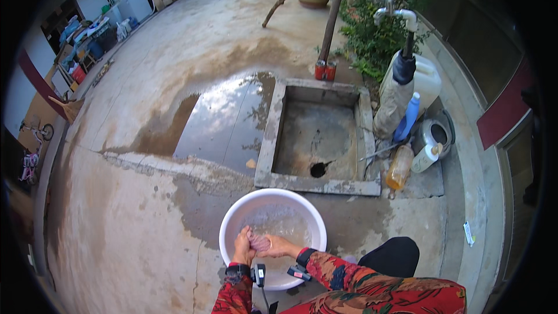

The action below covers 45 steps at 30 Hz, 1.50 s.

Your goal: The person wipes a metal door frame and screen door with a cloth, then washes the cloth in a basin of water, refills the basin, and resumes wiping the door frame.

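Observation:
A white round basin (319,215) with cloudy, sudsy water stands on the concrete in front of me. Over its near left part, my left hand (243,248) is closed around one end of a bunched, pinkish cloth (259,242). From the other side, my right hand (281,247) grips the same wet-looking cloth. Both hands are close together, above or at the water's surface; how far the cloth dips into the water I cannot tell. Fingers partly hide the cloth.
Just beyond the basin lies a square concrete sink (314,122) with a drain hole. To its right are a tap (401,14), a blue bottle (408,117), an amber bottle (400,167), a white bottle (426,157) and a metal pot (433,135). A puddle (224,119) spreads left of the sink.

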Tool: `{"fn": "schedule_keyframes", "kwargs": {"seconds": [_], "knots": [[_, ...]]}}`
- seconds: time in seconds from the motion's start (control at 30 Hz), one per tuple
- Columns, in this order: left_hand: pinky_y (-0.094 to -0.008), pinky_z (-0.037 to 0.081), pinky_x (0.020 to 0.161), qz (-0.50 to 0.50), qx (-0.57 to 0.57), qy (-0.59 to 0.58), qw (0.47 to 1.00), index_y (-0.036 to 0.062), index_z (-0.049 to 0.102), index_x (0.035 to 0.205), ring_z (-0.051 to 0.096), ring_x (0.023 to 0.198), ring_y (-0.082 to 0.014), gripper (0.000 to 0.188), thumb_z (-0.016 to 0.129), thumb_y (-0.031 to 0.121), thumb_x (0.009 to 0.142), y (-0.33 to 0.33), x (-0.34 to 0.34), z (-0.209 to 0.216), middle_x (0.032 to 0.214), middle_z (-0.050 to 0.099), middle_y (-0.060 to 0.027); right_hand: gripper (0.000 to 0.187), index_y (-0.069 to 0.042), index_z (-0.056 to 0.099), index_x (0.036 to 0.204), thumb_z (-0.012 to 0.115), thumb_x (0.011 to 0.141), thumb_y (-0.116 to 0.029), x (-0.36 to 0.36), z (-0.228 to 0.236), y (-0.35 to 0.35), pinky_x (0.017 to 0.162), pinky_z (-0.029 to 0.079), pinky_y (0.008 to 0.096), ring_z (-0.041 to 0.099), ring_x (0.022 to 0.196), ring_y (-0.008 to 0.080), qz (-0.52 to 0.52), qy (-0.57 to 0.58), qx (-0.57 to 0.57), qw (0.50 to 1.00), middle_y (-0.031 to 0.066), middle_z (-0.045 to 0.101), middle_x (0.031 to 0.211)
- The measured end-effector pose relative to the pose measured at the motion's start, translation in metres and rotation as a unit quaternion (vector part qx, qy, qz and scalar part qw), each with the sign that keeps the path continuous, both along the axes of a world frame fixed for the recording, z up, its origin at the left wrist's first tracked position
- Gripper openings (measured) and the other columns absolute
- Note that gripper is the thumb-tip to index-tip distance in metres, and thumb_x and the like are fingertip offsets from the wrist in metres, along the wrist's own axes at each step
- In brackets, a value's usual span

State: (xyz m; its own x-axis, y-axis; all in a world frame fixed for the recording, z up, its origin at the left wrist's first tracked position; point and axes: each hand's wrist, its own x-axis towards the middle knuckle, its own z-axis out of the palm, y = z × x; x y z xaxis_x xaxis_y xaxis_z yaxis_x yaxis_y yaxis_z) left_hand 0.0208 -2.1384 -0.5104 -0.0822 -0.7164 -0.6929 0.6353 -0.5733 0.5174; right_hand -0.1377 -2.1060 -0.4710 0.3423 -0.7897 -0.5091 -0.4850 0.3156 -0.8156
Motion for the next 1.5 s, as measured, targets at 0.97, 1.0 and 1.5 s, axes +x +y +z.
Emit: {"fn": "schedule_keyframes", "kwargs": {"seconds": [0.97,1.0,1.5], "knots": [[-0.0458,0.045,0.069,-0.205,-0.234,-0.504,0.806,-0.0077,0.066,0.082,0.064,0.068,-0.0377,0.052,0.05,0.041,0.093,-0.025,-0.025,0.037,0.078,0.065,-0.0261,0.037,-0.004,0.068,0.088,0.065,0.072,-0.038,0.012,0.05,-0.005,0.075,0.05,0.0483,0.064,0.087,0.0395,-0.008,0.213,-0.149,0.966,0.0205,0.068,0.089],[-0.0464,0.044,0.068,-0.202,-0.302,-0.542,0.758,-0.0072,0.066,0.081,0.063,0.069,-0.039,0.051,0.05,0.039,0.093,-0.025,-0.024,0.041,0.077,0.065,-0.0261,0.038,-0.004,0.069,0.085,0.066,0.072,-0.04,0.013,0.048,-0.005,0.074,0.05,0.0481,0.065,0.086,0.04,-0.003,0.201,-0.131,0.971,0.0205,0.069,0.087],[-0.0382,0.036,0.051,-0.251,-0.423,-0.414,0.766,-0.0039,0.056,0.064,0.046,0.052,-0.017,0.041,0.048,0.025,0.092,-0.017,-0.01,0.092,0.053,0.051,-0.0092,0.04,-0.019,0.036,0.055,0.067,0.08,-0.018,0.028,0.056,0.005,0.035,0.016,0.0256,0.026,0.035,0.0065,-0.093,-0.216,0.252,0.939,-0.0062,0.029,0.047]]}}
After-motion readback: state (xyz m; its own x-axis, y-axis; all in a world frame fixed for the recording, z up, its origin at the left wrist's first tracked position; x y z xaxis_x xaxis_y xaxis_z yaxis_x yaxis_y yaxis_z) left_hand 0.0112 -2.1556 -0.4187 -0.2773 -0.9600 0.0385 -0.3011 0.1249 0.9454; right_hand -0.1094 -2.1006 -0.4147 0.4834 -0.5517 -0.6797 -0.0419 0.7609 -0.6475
